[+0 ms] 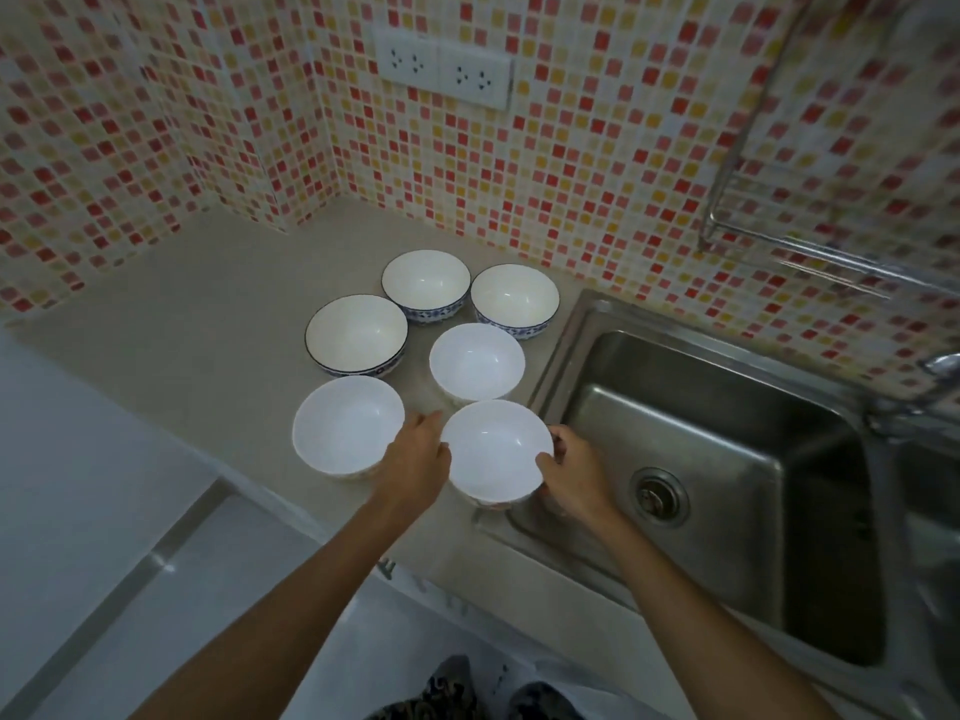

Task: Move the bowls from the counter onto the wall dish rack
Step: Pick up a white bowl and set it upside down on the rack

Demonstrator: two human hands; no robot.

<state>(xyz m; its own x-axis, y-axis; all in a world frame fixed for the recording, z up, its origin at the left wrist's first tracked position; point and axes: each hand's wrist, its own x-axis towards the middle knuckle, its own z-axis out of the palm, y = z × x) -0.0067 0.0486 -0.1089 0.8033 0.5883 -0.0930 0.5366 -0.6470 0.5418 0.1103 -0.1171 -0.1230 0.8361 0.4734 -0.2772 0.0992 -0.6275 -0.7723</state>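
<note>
Several bowls stand together on the beige counter [208, 330]. The nearest white bowl [496, 449] sits by the counter's front edge, beside the sink. My left hand [415, 459] grips its left rim and my right hand [574, 472] grips its right side. Another plain white bowl [347, 426] rests to the left and a third [477, 361] just behind. Three blue-patterned bowls [356, 335], [426, 283], [514, 298] stand further back. The wall dish rack [810, 246], made of metal wire, hangs at the upper right above the sink; I see no bowls on it.
A steel sink [675, 459] with a drain lies right of the bowls, a tap [930, 387] at its far right edge. A double wall socket [441, 70] is set in the mosaic tiles above the counter. A white surface lies lower left.
</note>
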